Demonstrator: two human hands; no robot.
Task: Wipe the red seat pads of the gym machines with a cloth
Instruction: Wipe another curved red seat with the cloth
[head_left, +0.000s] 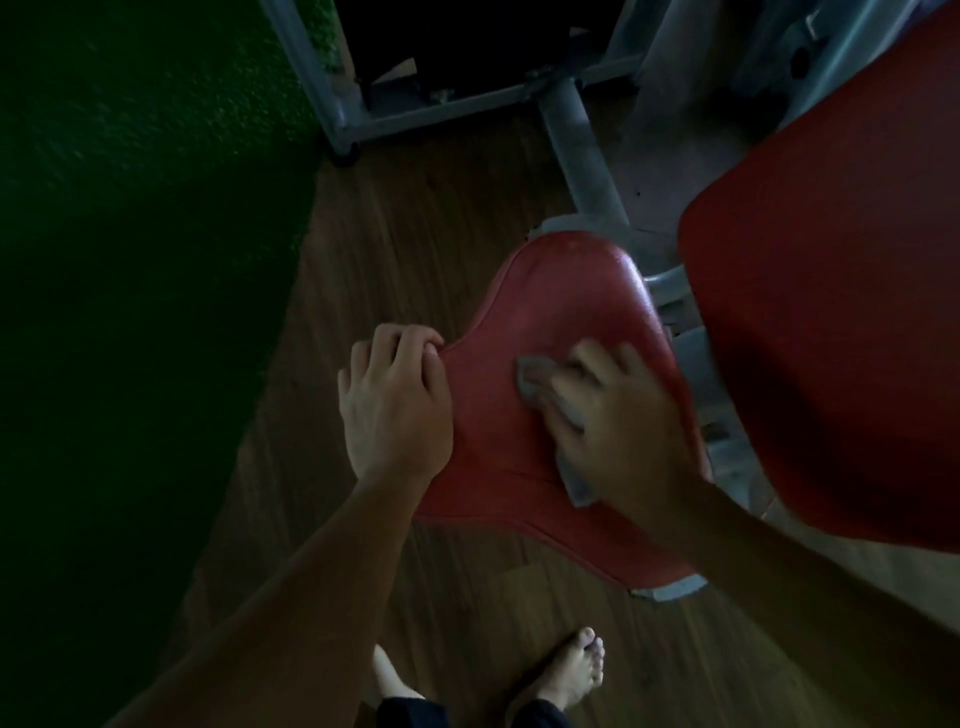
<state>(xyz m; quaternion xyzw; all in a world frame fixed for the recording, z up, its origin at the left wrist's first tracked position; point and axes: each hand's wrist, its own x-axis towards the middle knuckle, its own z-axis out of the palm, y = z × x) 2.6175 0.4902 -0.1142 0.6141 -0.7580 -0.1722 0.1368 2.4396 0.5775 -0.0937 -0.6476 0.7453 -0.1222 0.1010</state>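
A red seat pad (545, 306) with a narrow far end fills the middle of the view. My right hand (618, 415) lies flat on its right half, pressing a grey cloth (540, 384) onto the surface; the hand is blurred and hides most of the cloth. My left hand (395, 405) rests on the pad's left edge with its fingers curled over the rim. A larger red back pad (831, 312) rises at the right.
The grey metal machine frame (576, 140) runs from the seat toward the top. A second grey frame leg (322, 93) stands at the upper left. Green turf (130, 260) covers the left side, wooden floor (405, 218) the middle. My bare feet (566, 670) stand below the seat.
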